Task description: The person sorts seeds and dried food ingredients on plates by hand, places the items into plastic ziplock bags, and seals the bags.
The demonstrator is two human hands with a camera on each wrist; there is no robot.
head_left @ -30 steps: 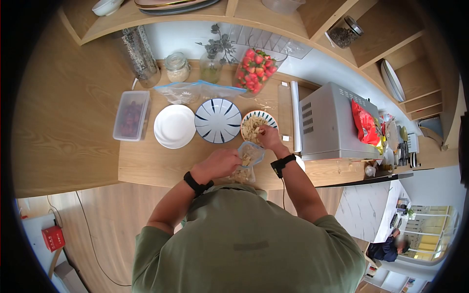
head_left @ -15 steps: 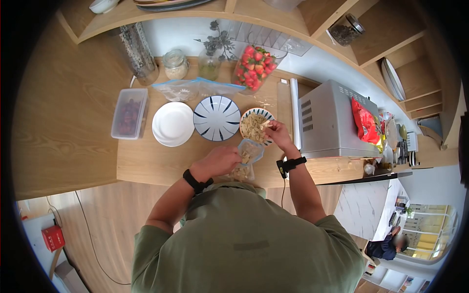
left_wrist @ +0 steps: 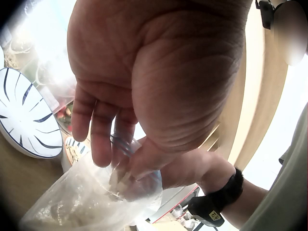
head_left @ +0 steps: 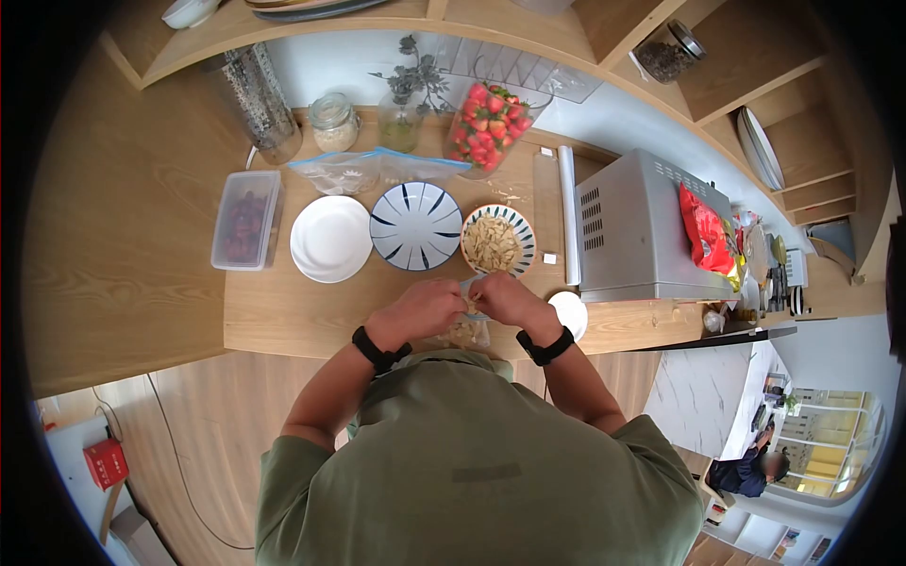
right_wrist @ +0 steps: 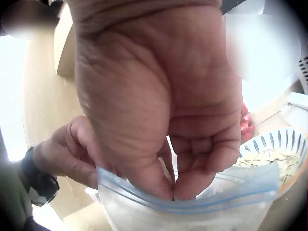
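Observation:
My left hand (head_left: 429,309) grips the rim of a clear zip bag (right_wrist: 192,211) with a blue seal, which holds pale dried slices low down. My right hand (head_left: 510,300) is at the bag's mouth; in the right wrist view its thumb and index finger pinch together there, the tips partly hidden behind the rim. Through the plastic in the left wrist view, pale slices (left_wrist: 119,182) show at its fingertips. Just beyond the hands stands a striped bowl (head_left: 528,232) with an orange rim, heaped with the same slices (head_left: 494,243).
Left of the bowl are a blue-striped plate (head_left: 415,226) and a white plate (head_left: 330,239), then a lidded tub (head_left: 247,222) of dark fruit. Behind stand another zip bag (head_left: 340,172), a glass jar (head_left: 333,123) and a container of strawberries (head_left: 491,123). A microwave (head_left: 632,231) bounds the right side.
My right hand has gone from the striped bowl, where it held pale slices, down and left to the bag's mouth. My left hand has stayed at the bag.

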